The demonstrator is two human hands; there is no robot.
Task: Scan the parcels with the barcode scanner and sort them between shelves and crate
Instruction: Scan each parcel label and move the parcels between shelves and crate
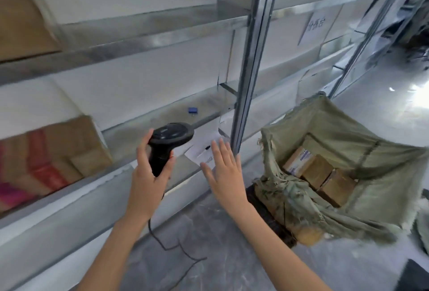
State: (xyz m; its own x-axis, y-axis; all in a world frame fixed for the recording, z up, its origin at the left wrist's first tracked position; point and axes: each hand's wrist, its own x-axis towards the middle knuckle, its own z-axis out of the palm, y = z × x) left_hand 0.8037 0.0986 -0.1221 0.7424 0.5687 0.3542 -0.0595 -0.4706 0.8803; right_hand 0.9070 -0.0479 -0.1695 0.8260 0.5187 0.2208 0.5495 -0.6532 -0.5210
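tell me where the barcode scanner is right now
In the head view the barcode scanner is left of centre, gripped by the left hand in front of the lower metal shelf, beside the open right hand.

Two bare forearms enter from 6 o'clock — no sleeves, gloves, watch or rings visible. Left hand (148, 172) and right hand (224, 170) — five fingers each, short unpainted nails.

Open shelf (176, 114) ahead stays reachable; the metal upright (246, 86) blocks passage beside the sack-lined crate (348, 132).
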